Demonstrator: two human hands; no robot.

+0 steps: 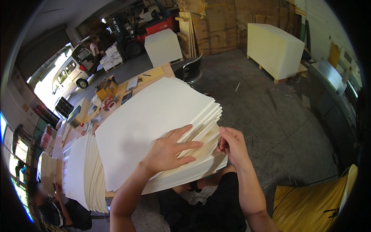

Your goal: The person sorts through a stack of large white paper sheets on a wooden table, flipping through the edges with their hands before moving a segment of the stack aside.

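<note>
Bare forearms (251, 199) reach in over a thick stack of smooth white sheets (143, 116) at the table's near edge. The left hand (168, 151) lies splayed, palm down, across their layered, slightly wavy edges, gripping nothing. The right hand (232, 145) is curled, thumb to forefinger at the sheets' corner; whether paper is pinched, I cannot tell. Just left, a second stack (77, 170) fans out in curved leaves on the pale wooden table (169, 69). Beyond, blocky cream piles (274, 50) sit on pallets before creased brown cardboard (216, 33).
</note>
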